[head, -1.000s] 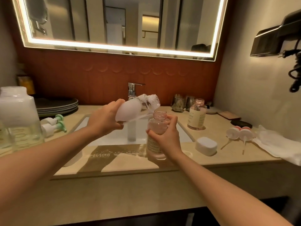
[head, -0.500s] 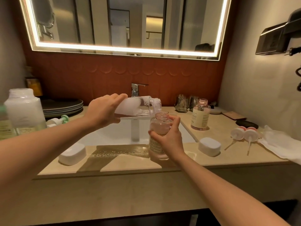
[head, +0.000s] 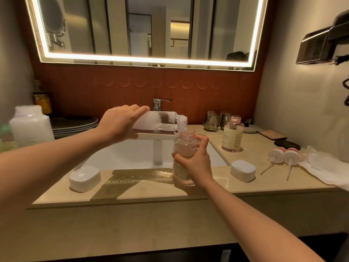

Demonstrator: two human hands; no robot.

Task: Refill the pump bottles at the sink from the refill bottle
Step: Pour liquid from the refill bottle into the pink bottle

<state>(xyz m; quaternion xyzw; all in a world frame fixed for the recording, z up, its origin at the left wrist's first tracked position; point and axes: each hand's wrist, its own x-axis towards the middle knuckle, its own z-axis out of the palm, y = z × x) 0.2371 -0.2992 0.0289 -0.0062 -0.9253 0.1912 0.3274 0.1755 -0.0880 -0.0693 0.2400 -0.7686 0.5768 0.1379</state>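
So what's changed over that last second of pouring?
The left hand tipped the refill bottle down from neck-up to about level, bringing its mouth just above the open neck of the pump bottle. Nothing was taken hold of or let go. The right hand keeps that bottle upright; the second bottle and pump heads on the counter stayed put.

Beige counter (head: pixel 151 191): left soap box (head: pixel 85 178), right soap box (head: pixel 243 170), open pump bottle (head: pixel 232 136), two pump heads (head: pixel 291 157), cloth (head: pixel 324 167), stacked plates (head: pixel 75 125).
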